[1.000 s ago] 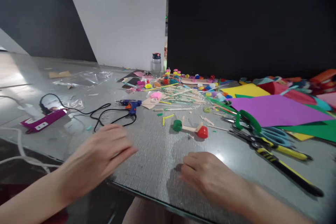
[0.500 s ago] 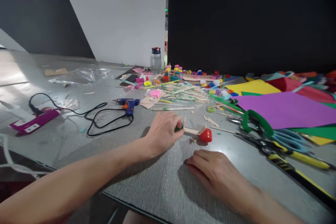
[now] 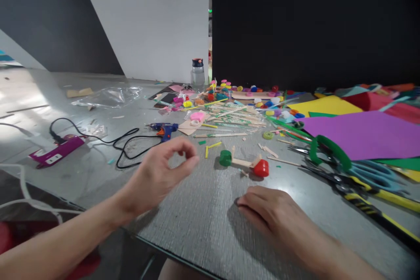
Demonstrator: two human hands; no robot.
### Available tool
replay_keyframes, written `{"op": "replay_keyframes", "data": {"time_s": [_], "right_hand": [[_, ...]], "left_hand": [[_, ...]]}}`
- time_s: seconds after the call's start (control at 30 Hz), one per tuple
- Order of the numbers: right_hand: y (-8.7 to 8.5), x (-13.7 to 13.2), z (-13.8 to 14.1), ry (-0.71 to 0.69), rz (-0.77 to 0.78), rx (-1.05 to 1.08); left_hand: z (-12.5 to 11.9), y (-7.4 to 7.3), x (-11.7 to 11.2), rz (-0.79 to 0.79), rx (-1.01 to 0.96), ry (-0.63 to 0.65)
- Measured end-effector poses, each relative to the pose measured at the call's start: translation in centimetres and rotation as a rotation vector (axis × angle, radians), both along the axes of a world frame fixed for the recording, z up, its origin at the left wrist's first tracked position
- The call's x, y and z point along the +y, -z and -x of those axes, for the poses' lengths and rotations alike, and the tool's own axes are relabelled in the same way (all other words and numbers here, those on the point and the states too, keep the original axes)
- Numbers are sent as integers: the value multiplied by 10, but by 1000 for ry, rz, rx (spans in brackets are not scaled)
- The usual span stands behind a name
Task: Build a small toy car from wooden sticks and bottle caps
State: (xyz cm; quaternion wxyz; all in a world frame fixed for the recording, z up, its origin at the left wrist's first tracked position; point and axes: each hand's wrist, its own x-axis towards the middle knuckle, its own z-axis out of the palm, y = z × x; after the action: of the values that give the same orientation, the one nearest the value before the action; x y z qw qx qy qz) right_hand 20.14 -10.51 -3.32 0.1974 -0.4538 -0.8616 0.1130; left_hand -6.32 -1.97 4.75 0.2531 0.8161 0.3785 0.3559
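Observation:
A small wooden-stick piece (image 3: 243, 163) lies on the table, with a green bottle cap (image 3: 225, 158) at its left end and a red cap (image 3: 261, 168) at its right. Short sticks stand up near both ends. My left hand (image 3: 160, 170) hovers left of the green cap, apart from it; thumb and index finger curve into a loop with nothing visible between them. My right hand (image 3: 275, 214) rests on the table nearer me than the red cap. Its fingers are curled together, and what may be under them is hidden.
A blue glue gun (image 3: 167, 130) with a black cord lies left, near a purple power strip (image 3: 57, 151). Behind are wooden sticks (image 3: 229, 113), colourful caps and a water bottle (image 3: 197, 72). Pliers (image 3: 343, 183), green-handled scissors (image 3: 328, 153) and purple sheets (image 3: 361, 133) lie right.
My left hand has let go of the green cap end and drawn back to the left, uncovering the cap and yellow strips. My right hand stays resting on the table.

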Motion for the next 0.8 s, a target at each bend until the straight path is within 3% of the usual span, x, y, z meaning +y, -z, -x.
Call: {"op": "replay_keyframes", "data": {"time_s": [0.13,0.23,0.33,0.5,0.6,0.73,0.8], "right_hand": [[9,2,-4,-42,-65,21],[13,4,-6,-49,-191,36],[14,6,-5,-50,-303,53],[14,5,-5,-31,-355,60],[17,4,-6,-26,-333,74],[22,6,-8,-18,-334,81],[22,6,-7,-18,-336,72]], "left_hand": [[64,-6,-17,-130,144,-141],[99,2,-30,-149,418,-95],[114,17,-43,-184,603,-1],[122,37,-62,-326,710,110],[148,35,-76,-374,784,-25],[191,24,-98,-154,872,-206],[197,22,-103,-151,817,-249]]}}
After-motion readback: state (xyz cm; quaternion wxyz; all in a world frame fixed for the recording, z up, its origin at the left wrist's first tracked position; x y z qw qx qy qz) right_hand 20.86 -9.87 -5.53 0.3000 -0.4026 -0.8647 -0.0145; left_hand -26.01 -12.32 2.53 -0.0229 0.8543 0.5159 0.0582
